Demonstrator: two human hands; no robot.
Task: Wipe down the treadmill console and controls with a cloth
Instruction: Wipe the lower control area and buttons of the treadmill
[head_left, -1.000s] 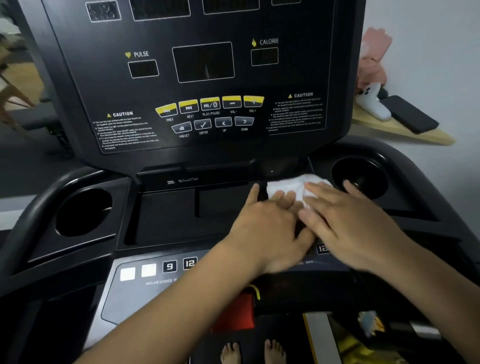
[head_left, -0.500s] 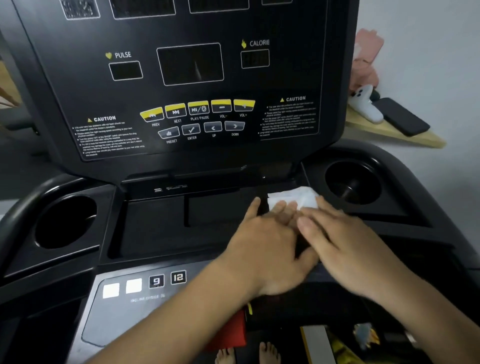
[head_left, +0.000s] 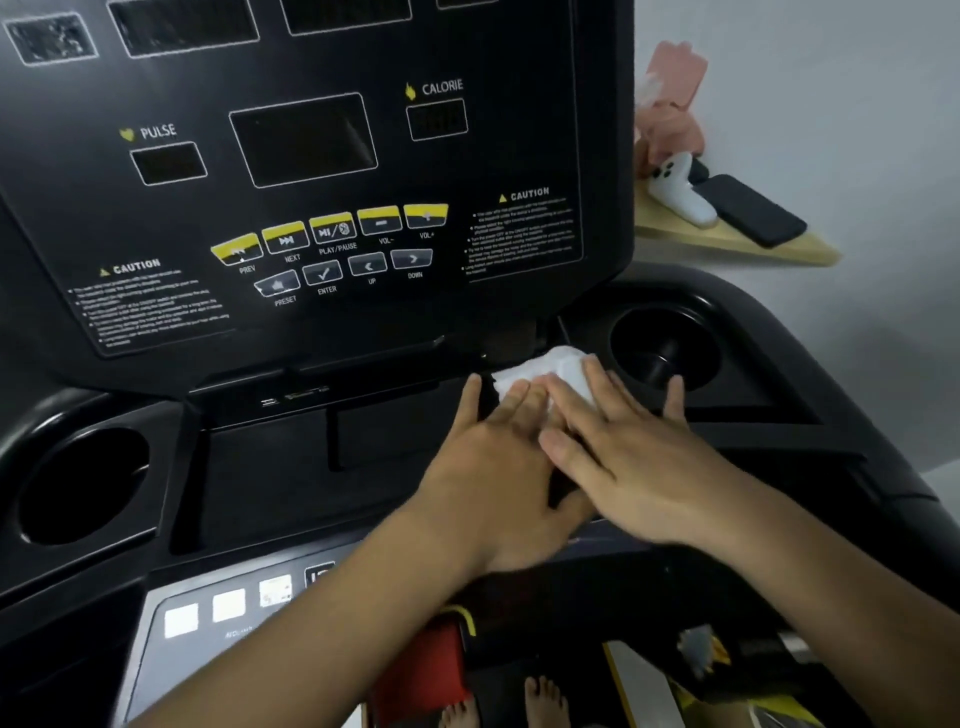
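Both hands, left (head_left: 498, 467) and right (head_left: 639, 457), press flat, ungripping, on a cloth (head_left: 556, 371) lying crosswise against the console's (head_left: 311, 156) lower edge; open tray (head_left: 270, 467) leftward.

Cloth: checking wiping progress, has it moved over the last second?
No. The cloth stays just left of the right cup holder, under the left hand and right hand; only the camera view shifted.

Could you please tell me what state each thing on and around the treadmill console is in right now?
cloth: bunched, pressed flat under both hands in the tray's right end
left hand: flat, fingers on the cloth
right hand: flat, fingers on the cloth, overlapping the left
display windows: dark
right cup holder: empty
left cup holder: empty
phone: lying flat on the shelf
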